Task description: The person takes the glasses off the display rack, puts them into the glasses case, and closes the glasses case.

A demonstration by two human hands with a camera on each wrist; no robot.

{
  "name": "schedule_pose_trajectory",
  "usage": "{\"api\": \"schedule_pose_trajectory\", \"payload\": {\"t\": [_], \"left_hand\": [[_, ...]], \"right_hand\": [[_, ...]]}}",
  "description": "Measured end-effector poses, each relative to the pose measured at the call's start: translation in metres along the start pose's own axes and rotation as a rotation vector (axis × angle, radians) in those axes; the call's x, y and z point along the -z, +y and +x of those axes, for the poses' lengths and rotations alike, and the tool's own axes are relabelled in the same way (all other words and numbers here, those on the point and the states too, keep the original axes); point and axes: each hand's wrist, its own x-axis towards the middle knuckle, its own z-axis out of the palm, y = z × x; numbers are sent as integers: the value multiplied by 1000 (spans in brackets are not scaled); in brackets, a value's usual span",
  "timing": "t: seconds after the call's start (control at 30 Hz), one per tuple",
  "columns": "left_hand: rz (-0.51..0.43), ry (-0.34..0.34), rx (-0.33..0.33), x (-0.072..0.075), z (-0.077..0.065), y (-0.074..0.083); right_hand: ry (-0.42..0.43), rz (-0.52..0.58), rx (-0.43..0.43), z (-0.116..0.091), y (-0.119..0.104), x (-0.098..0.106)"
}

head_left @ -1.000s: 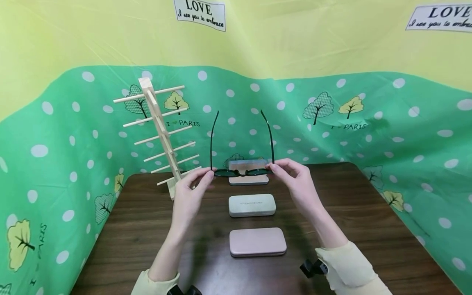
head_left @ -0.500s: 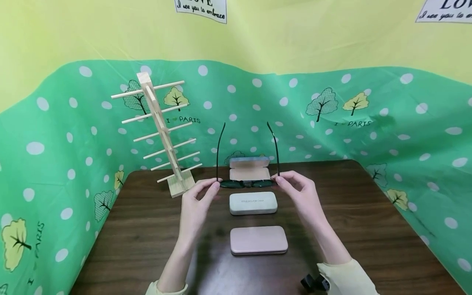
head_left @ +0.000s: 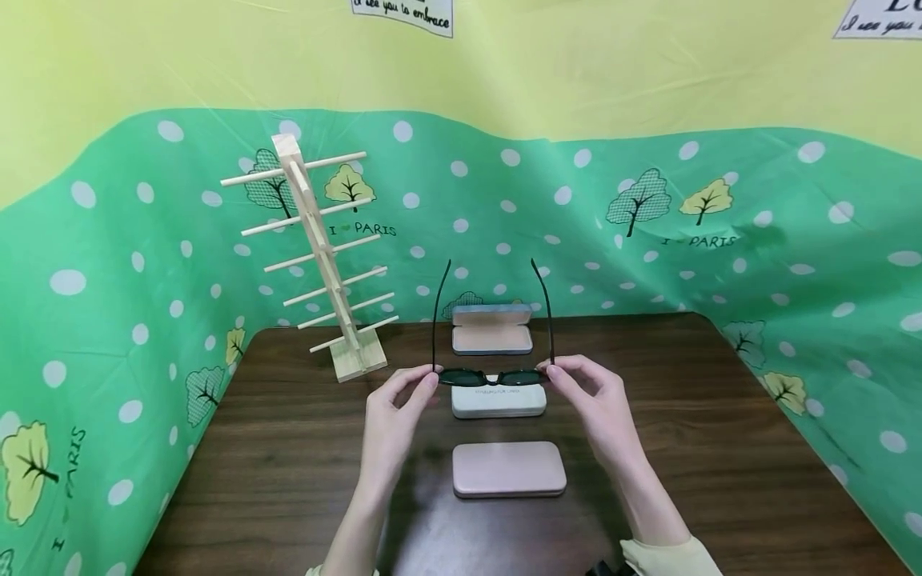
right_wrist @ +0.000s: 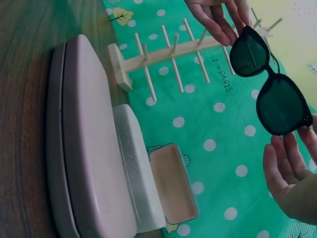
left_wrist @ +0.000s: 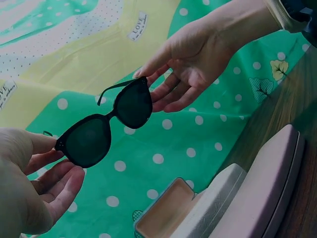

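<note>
Black sunglasses with dark lenses and both temples unfolded are held up over the table between my two hands. My left hand pinches the frame's left corner between thumb and fingers, and my right hand does the same at the right corner. The temples point away from me. In the head view the lenses overlap the far edge of a white glasses case. Nearer to me lies a shut pink glasses case. At the back a blue glasses case stands with its lid up, its tan lining showing.
A wooden display rack with several crosswise pegs stands on a square base at the back left of the dark wooden table. A green and yellow printed cloth hangs behind and along both sides.
Both hands have brought the sunglasses lower and nearer in the head view, from in front of the blue case to over the white one. The head view has tilted slightly down.
</note>
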Motion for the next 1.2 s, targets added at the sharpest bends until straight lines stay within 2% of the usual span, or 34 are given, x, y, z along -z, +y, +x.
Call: {"api": "schedule_pose_trajectory", "payload": {"t": [0.4, 0.8, 1.2], "left_hand": [[53, -18, 7, -2, -5, -12], [61, -18, 11, -3, -10, -21], [85, 24, -40, -7, -13, -25]], "right_hand": [[31, -78, -48, -12, 10, 3], [48, -64, -58, -19, 16, 2], [27, -51, -22, -15, 18, 4]]}}
